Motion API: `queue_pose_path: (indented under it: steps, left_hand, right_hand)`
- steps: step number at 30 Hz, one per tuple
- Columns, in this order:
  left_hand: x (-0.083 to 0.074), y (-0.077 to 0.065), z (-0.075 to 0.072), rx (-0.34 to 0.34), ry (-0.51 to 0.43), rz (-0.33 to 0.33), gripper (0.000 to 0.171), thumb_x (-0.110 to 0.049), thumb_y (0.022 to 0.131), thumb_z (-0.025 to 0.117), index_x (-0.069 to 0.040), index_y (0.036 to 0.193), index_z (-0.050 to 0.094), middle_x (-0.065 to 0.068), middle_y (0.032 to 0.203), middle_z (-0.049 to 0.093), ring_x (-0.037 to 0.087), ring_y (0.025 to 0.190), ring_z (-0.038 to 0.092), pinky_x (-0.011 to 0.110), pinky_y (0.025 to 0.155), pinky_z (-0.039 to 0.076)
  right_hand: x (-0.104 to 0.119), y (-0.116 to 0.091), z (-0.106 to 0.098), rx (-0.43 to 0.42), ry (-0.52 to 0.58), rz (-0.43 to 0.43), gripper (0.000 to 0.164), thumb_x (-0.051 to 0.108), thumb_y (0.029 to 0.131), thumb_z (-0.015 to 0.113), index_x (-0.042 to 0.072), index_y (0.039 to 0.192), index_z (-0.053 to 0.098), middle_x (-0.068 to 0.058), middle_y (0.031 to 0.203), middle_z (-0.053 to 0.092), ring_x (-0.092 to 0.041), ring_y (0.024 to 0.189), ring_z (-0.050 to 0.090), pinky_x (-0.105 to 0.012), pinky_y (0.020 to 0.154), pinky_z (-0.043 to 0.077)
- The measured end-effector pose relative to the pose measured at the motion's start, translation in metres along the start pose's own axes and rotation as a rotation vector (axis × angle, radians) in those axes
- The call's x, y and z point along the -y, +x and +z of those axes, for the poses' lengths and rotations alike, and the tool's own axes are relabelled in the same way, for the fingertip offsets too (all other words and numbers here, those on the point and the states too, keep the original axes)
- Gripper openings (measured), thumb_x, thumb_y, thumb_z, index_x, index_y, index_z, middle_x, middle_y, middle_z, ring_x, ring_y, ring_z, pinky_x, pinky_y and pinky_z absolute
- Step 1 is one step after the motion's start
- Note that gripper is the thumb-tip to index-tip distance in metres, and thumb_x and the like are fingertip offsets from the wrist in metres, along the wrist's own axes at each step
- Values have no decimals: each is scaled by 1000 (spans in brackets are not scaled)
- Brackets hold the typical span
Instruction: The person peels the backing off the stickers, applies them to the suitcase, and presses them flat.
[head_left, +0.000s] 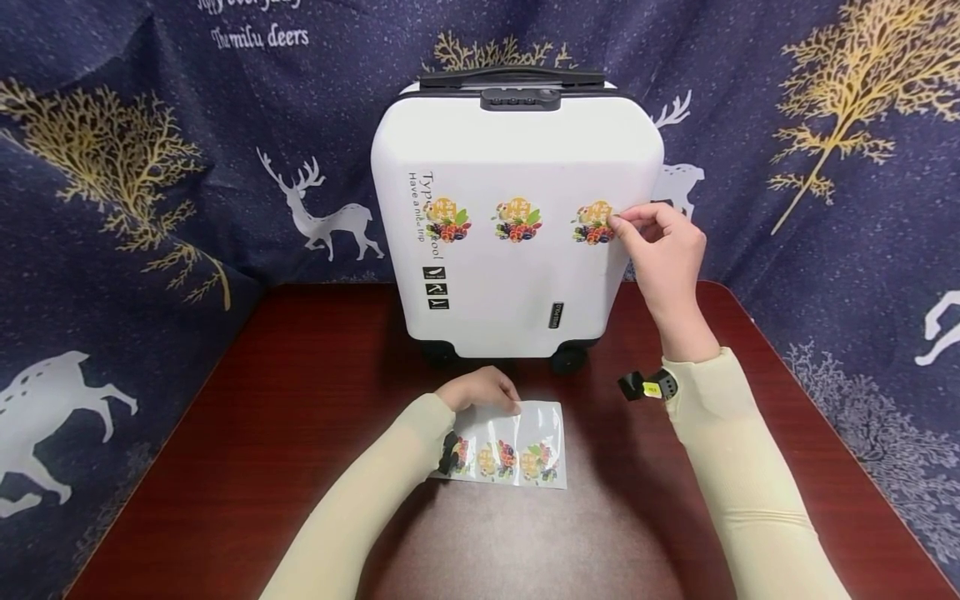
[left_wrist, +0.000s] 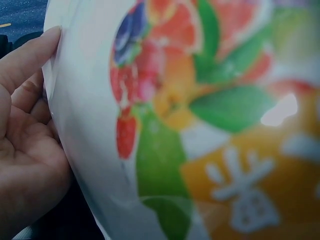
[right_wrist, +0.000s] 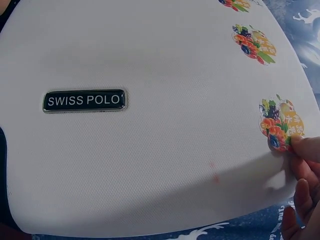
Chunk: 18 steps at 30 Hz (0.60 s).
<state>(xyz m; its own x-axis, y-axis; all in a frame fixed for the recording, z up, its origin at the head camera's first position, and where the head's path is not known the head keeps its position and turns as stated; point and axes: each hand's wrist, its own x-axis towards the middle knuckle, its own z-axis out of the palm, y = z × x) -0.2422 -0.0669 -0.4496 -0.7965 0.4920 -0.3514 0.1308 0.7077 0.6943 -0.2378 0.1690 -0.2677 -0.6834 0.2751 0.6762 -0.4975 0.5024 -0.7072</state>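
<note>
A white suitcase (head_left: 502,292) stands upright on the table. Three fruit stickers line up across its front: a left sticker (head_left: 447,222), a middle sticker (head_left: 517,221) and a right sticker (head_left: 595,222). My right hand (head_left: 667,254) pinches the right edge of the right sticker (right_wrist: 275,120) with thumb and finger, against or very near the suitcase; how much is stuck down I cannot tell. Below, my left hand (head_left: 482,388) holds the far edge of a glossy sticker sheet (head_left: 542,423), which bears more fruit stickers. In the left wrist view the sheet (left_wrist: 85,100) bends beside the thumb and fingers.
The suitcase has a black handle (head_left: 510,79), a lock (head_left: 521,100) and a wheel (head_left: 568,360). A SWISS POLO badge (right_wrist: 85,100) is on its front. Behind the dark red table (head_left: 300,400) hangs a blue curtain (head_left: 315,92) with deer and trees.
</note>
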Motion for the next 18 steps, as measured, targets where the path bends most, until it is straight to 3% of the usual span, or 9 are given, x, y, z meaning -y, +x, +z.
queue_pose_path:
  steps: [11,18]
  left_hand:
    - [-1,-2,0,4,-11,-3,15,-16,89,76,-10,102,81,5,109,76,10,92,58,24,86,47]
    - [0,-1,1,1,-20,-1,14,-15,90,76,-9,103,81,4,110,76,10,95,57,27,93,47]
  right_hand:
    - [-2,1,0,-3,10,6,21,12,89,78,-7,97,74,35,69,52,4,67,46,-15,65,40]
    - [-2,1,0,3,7,21,21,13,89,78,-7,96,73,34,68,52,5,67,48,-14,65,41]
